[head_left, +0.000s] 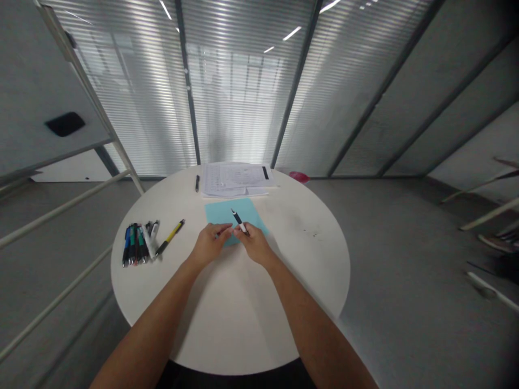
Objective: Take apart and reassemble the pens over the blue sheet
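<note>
My right hand (256, 244) is closed around a black-and-white pen (239, 219), its tip pointing up and away from me. Beside it, my left hand (211, 244) has thumb and fingers drawn together, close to the right fingertips. Whatever may lie between those left fingers is too small to make out. Under both hands a light blue sheet of paper (219, 210) lies flat on the round white table (235, 324).
At the table's left lies a bunch of several pens (137, 243), with a yellow-and-black pen (172, 236) beside it. Printed papers (231, 179) and a dark pen (197, 183) are at the far edge. Small dark specks (315, 234) dot the right side. A white-framed board (52, 81) stands left.
</note>
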Demonstrator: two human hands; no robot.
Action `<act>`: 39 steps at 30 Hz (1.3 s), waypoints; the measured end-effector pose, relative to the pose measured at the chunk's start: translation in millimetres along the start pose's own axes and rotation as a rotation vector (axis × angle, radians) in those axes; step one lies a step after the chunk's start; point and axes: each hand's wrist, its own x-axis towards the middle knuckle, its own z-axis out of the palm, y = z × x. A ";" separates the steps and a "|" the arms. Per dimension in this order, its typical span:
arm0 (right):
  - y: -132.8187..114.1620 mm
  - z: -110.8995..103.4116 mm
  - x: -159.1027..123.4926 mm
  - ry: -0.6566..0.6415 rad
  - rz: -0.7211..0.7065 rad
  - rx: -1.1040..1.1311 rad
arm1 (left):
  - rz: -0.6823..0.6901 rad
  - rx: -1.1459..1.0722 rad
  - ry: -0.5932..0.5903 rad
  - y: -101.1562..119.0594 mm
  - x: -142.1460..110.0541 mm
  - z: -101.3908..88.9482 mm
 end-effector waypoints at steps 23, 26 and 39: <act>-4.3 0.0 -5.4 0.079 0.019 0.053 | -0.145 -0.322 0.122 9.6 3.9 5.1; -3.1 -1.3 -7.9 0.019 -0.016 0.001 | -0.242 -0.463 0.172 9.6 7.4 1.9; -4.6 3.3 -12.9 -0.099 -0.032 0.017 | -0.454 -1.110 0.179 12.2 11.2 -2.8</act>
